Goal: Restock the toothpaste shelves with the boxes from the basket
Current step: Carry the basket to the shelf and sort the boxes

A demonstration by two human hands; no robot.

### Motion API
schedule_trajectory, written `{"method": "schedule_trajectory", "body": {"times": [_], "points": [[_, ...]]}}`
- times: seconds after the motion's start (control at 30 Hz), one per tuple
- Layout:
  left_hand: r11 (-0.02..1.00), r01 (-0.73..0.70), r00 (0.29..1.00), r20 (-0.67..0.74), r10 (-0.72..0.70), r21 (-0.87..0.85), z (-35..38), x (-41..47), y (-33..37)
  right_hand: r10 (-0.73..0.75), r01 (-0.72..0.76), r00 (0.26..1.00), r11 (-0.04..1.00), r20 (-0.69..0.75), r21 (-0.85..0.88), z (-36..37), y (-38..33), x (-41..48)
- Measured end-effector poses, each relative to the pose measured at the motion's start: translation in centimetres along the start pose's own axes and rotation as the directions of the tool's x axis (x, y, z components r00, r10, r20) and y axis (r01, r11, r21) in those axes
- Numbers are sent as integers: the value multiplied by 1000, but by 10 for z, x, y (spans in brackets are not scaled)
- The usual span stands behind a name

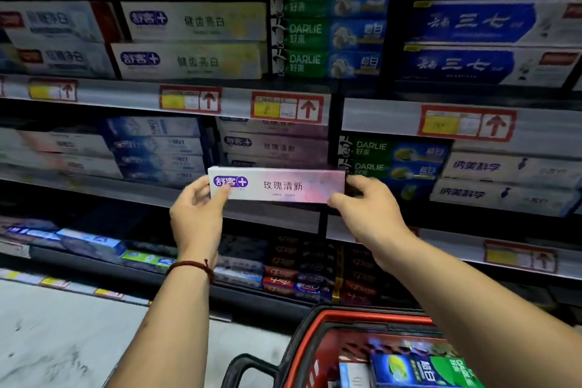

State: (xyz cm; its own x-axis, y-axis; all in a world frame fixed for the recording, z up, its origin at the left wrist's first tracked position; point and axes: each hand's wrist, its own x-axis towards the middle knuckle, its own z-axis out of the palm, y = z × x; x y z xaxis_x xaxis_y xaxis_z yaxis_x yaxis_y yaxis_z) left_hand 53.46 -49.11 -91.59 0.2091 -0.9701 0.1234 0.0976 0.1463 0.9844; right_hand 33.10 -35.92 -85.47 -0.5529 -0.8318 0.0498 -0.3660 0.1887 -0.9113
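box between left hand, right hand

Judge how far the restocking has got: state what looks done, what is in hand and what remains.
Done: a stack of matching boxes already sits on the shelf. In hand: the left hand and right hand hold a pink box before it. Left: more boxes lie in the red basket.

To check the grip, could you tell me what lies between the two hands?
In the head view, the pink toothpaste box spans the gap, left hand holding one end, right hand the other.
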Motion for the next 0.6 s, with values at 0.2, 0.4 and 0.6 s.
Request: {"method": "schedule_trajectory", "body": {"times": [0.2,0.4,0.6], "points": [[994,99,991,91,-94,-55,7,27,-6,80,-81,996,997,48,21,16,8,15],[982,80,995,49,-90,170,20,27,-20,140,-140,989,990,45,3,29,22,30],[956,89,984,122,-127,279,21,31,-26,215,-214,973,977,80,-22,32,32,41]]}}
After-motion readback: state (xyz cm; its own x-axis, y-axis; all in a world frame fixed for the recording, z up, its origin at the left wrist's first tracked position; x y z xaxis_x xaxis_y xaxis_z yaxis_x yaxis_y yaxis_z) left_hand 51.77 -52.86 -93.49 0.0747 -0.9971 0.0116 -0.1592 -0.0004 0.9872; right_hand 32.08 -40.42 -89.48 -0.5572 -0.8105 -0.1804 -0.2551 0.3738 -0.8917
